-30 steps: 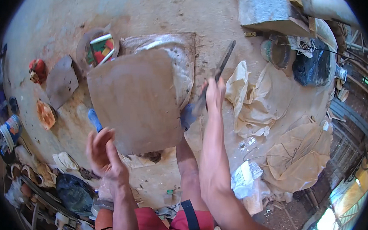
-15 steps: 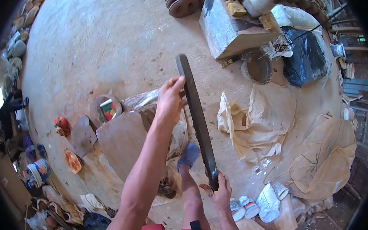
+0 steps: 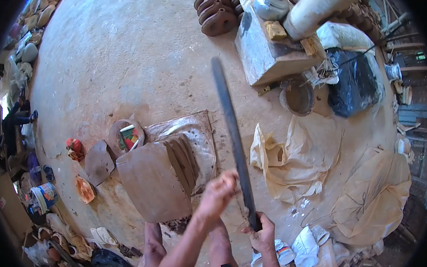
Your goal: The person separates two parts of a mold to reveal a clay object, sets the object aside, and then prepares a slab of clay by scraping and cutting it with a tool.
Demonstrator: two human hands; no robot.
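A long, dark, flat bar (image 3: pixel 233 130) slants across the middle, its upper end leaning left. My right hand (image 3: pixel 262 233) is closed round its lower end. Closed fingers of my left hand (image 3: pixel 219 192) are at the bar's left edge, a little above the right hand; what they pinch, if anything, is hidden. Ragged bits cling to that edge between the two hands. Left of them lies a stack of flat brown clay slabs (image 3: pixel 154 179), with several layers showing on its right side, on a dirty sheet (image 3: pixel 207 148).
A round bowl (image 3: pixel 117 136) with coloured items stands behind the stack, beside a loose slab (image 3: pixel 99 163). To the right lie crumpled plastic sheeting (image 3: pixel 294 172) and a covered mound (image 3: pixel 373 202). Farther back are a pale block (image 3: pixel 272 59), a bucket (image 3: pixel 298 98) and a black bag (image 3: pixel 351 83).
My left hand has slid down along the bar from near its upper end toward my right hand. The bar and right hand have shifted slightly, and the slab stack is now uncovered to view.
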